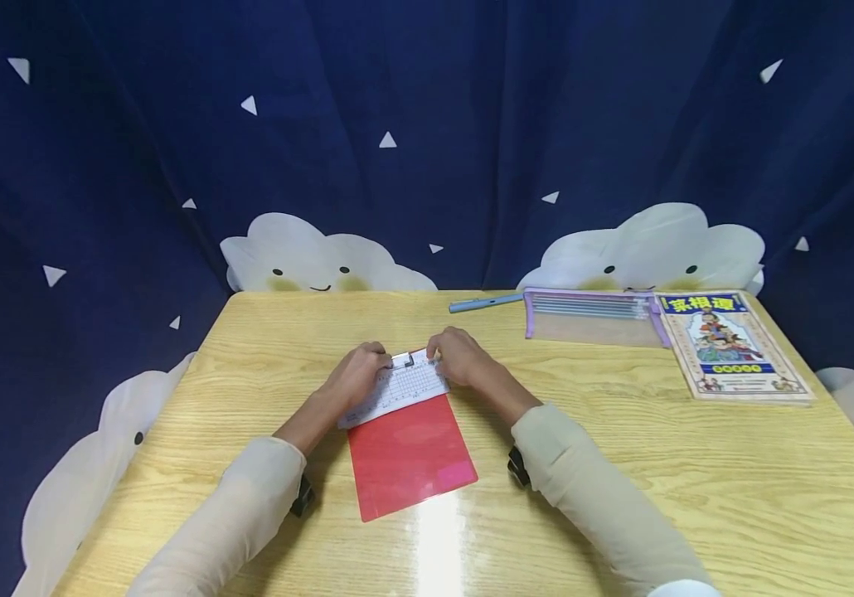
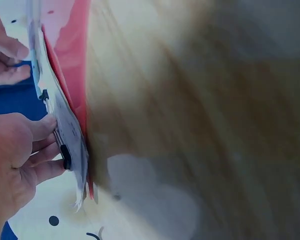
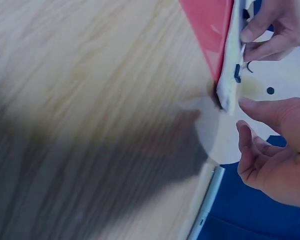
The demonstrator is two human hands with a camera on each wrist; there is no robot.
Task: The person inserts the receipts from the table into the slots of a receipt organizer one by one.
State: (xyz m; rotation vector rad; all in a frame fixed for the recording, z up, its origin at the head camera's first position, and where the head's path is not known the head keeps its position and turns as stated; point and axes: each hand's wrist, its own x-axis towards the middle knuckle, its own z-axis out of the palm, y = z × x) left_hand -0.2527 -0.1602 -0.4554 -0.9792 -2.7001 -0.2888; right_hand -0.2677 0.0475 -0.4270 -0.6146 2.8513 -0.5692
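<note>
A red clipboard (image 1: 408, 460) lies tilted on the table, a pink patch near its lower right corner. Across its upper part is white paper (image 1: 405, 387) printed with a grid, under a metal clip (image 1: 401, 361). My left hand (image 1: 356, 377) pinches the clip between thumb and fingers; the left wrist view shows this left hand (image 2: 20, 155) close up. At the paper's upper right corner is my right hand (image 1: 460, 356). In the right wrist view, the right hand (image 3: 280, 145) has thumb and loosely bent fingers apart, nothing between them, just off the board's end.
A blue-grey pen (image 1: 485, 303) lies at the table's back edge. Right of it are a purple-edged clear pencil pouch (image 1: 594, 327) with several slim sticks inside and an illustrated book (image 1: 729, 348). Behind the wooden table (image 1: 621, 464) hangs a dark blue curtain (image 1: 427, 75).
</note>
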